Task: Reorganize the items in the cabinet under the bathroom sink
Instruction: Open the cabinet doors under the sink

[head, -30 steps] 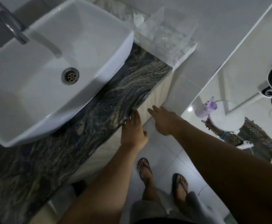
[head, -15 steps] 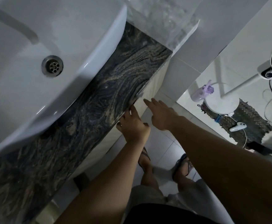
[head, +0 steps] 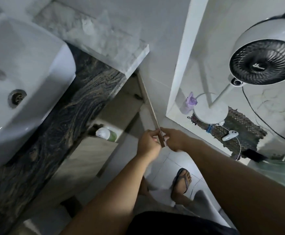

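Head view looks straight down on both hands meeting at the free corner of the cabinet door [head: 152, 110]. The left hand [head: 148, 144] is curled with its fingers closed against the inner face of the door's edge, and the right hand [head: 174, 139] presses the outer face, so the thin panel is pinched between them. Gripping it at the corner farthest from the hinge gives the most leverage, which suits swinging it wide and keeping it from falling shut.

The door stands roughly square to the cabinet front, so the cabinet [head: 121, 106] under the table is open at its right end. Inside, near the front edge of a shelf, a green container with a white cap [head: 106, 134] shows; the rest of the interior is dark and I cannot tell what else it holds. The neighbouring cabinet door [head: 85, 160] to the left looks shut, so only part of the storage is reachable. Reorganizing has barely begun, I judge: nothing is out yet.

Above, the dark veined table [head: 67, 119] carries the white sink [head: 24, 73] and overhangs the opening, hiding the upper shelf from this angle. To the right, past a white wall edge, a standing fan [head: 264, 61] sits on a woven mat [head: 240, 131] with a purple bottle [head: 190, 102] and a white game controller [head: 230, 135] beside it. The person's sandalled foot [head: 183, 182] stands on the tiled floor just below the door, close to its swing.
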